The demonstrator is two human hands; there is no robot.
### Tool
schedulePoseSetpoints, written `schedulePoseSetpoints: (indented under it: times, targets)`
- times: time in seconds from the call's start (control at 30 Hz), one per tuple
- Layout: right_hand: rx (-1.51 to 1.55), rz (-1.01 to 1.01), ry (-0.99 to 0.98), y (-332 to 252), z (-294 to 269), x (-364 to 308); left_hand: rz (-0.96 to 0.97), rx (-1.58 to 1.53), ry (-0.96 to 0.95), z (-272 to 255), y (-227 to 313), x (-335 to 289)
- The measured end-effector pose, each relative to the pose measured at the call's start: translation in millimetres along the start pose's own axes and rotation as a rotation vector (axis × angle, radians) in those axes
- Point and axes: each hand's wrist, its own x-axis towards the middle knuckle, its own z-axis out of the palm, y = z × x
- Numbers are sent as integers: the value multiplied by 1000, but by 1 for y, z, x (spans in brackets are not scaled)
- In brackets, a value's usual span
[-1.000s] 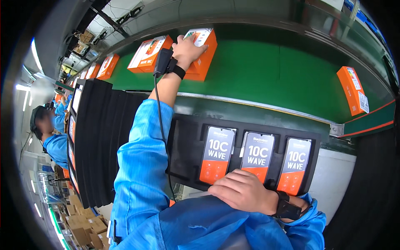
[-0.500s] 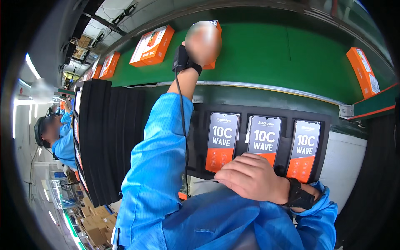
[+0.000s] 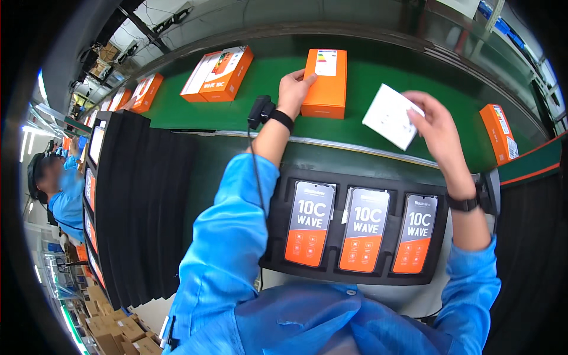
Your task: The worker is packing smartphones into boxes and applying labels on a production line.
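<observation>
My left hand (image 3: 294, 93) grips the left edge of an orange phone box (image 3: 329, 89) lying on the green conveyor belt (image 3: 275, 71), fingertips on its side and top. In my right hand (image 3: 435, 121) a flat white square card or leaflet (image 3: 391, 117) is pinched by its right edge, tilted above the belt, to the right of the box. Nearer to me, a black foam tray (image 3: 354, 278) holds three phones side by side: a left one (image 3: 309, 225), a middle one (image 3: 363, 229) and a right one (image 3: 415, 234), each with a grey and orange front film.
More orange boxes (image 3: 218, 74) lie farther left on the belt, and one box (image 3: 500, 133) is at the right end. A tall stack of black trays (image 3: 139, 207) stands at my left. Beyond it a co-worker in blue (image 3: 66, 198) is at work.
My right hand has risen from over the phone tray to the belt, carrying the white card. My left hand has shifted to the box's left edge, and the box shows its label now.
</observation>
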Motion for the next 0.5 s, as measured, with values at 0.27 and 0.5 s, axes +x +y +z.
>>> schedulePoseSetpoints:
  times: [0.27, 0.5]
  targets:
    - [-545, -248, 45, 84, 55, 146, 409, 440, 198, -14, 54, -90]
    - [-793, -739, 228, 33, 81, 81, 209, 1013, -94, -14, 56, -346]
